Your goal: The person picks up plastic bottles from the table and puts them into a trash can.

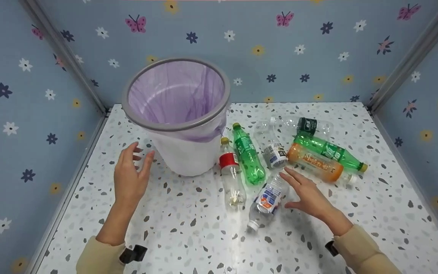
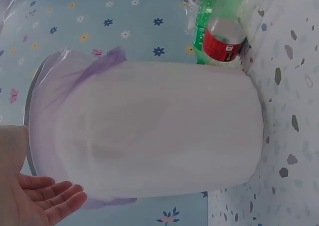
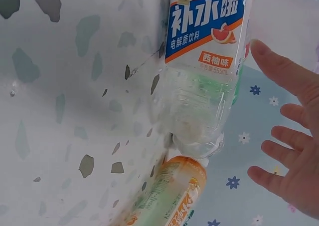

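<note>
My left hand [image 1: 130, 175] hovers beside the left side of a white trash can [image 1: 188, 156], fingers relaxed and holding nothing. A purple bag lines the can, with a grey ring [image 1: 224, 91] round its rim. Over the speckled table, my right hand [image 1: 307, 192] spreads its fingers close to a clear bottle with a blue and orange label [image 1: 269, 198]. In the right wrist view, that bottle [image 3: 204, 66] lies beside my thumb [image 3: 271, 61]. Whether the fingertips touch it, I cannot tell. A red-label bottle [image 1: 229, 161] and a green bottle [image 1: 248, 154] lie between can and hand.
Behind the right hand lie an orange-label bottle [image 1: 316, 163], another green bottle [image 1: 331, 149], a clear bottle with a dark green label [image 1: 306, 125] and one with a white label [image 1: 275, 154]. Blue flowered panels [image 1: 249, 45] enclose the table [image 1: 188, 236] at back and sides.
</note>
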A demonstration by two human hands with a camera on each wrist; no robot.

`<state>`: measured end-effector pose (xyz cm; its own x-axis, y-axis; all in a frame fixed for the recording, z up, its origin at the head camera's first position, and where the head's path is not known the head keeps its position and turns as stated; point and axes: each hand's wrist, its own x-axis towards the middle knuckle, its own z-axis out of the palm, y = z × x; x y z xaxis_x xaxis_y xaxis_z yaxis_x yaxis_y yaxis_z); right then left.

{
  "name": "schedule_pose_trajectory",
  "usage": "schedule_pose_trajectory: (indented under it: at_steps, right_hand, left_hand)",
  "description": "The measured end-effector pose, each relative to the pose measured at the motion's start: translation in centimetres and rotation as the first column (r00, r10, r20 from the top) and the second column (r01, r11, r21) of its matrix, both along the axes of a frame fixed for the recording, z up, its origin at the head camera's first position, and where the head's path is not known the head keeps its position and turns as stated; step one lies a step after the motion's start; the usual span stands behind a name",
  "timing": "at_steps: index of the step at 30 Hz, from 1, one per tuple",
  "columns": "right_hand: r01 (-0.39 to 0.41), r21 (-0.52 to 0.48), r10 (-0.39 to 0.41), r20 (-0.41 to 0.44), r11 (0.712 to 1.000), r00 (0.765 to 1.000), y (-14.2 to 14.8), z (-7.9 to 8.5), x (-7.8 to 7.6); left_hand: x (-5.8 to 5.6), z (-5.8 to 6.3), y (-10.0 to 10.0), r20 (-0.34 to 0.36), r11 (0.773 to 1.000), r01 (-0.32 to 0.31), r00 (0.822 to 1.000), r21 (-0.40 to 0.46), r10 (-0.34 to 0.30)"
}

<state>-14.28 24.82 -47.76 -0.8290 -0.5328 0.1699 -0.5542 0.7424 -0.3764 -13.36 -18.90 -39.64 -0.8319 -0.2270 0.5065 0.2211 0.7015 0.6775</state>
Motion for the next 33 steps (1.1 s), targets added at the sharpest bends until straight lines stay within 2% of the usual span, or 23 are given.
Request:
schedule_pose_trajectory:
  at_steps: [10,18,21,26,30,33]
  right_hand:
    - [-0.086,0.045,0.086,0.010,0.995,0.996,-0.1,-1.3,-1.0]
    - [-0.182,0.093,0.186,-0.028,0.979,0.982,-0.1,-2.0,-1.9]
    - [-0.209,0.114,0.215,-0.047,0.971,0.976,-0.2,-2.2,-2.2]
    - [-0.238,0.134,0.245,-0.034,0.962,0.969,-0.2,-2.7,-2.8]
    - [-0.250,0.143,0.254,-0.012,0.958,0.967,-0.3,-3.0,-3.1]
    - [-0.255,0.150,0.258,-0.002,0.955,0.966,-0.3,-3.1,-3.2]
  left_hand:
    - [-1.7,2.5,-2.1,0.026,0.990,-0.105,0.994,0.095,0.103]
    - [-3.6,5.4,-3.2,0.137,0.965,-0.139,0.984,0.222,0.110]
    - [-4.7,6.3,-3.4,0.169,0.949,-0.133,0.982,0.285,0.087]
    - [-7.1,7.5,-3.6,0.219,0.931,-0.146,0.973,0.335,0.074]
    - [-8.9,8.3,-3.5,0.274,0.927,-0.178,0.958,0.330,0.086]
    - [-9.9,8.8,-3.4,0.327,0.929,-0.224,0.937,0.296,0.122]
